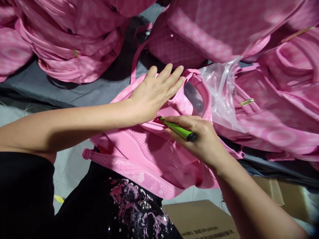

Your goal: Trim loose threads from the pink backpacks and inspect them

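A pink backpack (154,149) with perforated back padding and straps lies in front of me, partly over the edge of the dark-covered table. My left hand (157,91) rests flat on its upper part, fingers spread. In my right hand (196,132) is a bright green pen with a black end (178,128), its tip pointing left at the pink fabric just below my left palm. The exact spot under the tip is partly hidden by the hands.
More pink backpacks (82,39) stand along the grey-black table cover (72,94), at the back and right. Clear plastic (221,93) lies right of the backpack. Below are cardboard boxes (199,215) on the tiled floor.
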{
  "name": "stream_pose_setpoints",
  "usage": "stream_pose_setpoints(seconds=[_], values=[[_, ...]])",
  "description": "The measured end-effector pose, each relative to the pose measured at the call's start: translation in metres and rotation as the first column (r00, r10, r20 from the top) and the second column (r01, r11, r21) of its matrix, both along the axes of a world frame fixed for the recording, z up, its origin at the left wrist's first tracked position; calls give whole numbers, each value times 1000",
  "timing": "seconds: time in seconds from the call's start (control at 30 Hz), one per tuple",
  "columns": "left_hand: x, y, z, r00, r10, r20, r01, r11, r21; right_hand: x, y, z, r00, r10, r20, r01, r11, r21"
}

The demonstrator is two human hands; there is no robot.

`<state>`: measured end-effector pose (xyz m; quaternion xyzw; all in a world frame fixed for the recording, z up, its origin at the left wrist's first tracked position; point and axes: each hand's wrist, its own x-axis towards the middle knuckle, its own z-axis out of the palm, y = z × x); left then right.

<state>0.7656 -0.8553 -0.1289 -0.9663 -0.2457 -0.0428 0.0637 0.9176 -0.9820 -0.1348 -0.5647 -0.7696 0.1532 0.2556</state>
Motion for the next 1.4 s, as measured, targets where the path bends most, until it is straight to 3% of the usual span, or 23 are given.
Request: stream_pose_setpoints(seconds=[0.1,0.23,0.4,0.87,1.07,1.4], values=[[0,1,-1,1000,-10,30,11,999,-38,-2,2,-2,998,17,55,-20,998,59],[-1,-1,5,1000,-12,-17,11,997,-76,-3,3,3,990,34,136,-36,999,17],[0,-3,10,999,-20,-25,18,995,-99,-3,6,8,993,66,95,-66,998,0],[0,-3,10,999,-37,38,43,983,-177,-9,3,5,997,-43,70,43,999,-9],[0,-4,12,997,-26,-72,23,999,-46,-12,1,1,995,-87,46,87,996,-2],[-2,-5,14,1000,-17,-1,16,977,-212,-19,-3,-6,981,-180,79,176,983,53]])
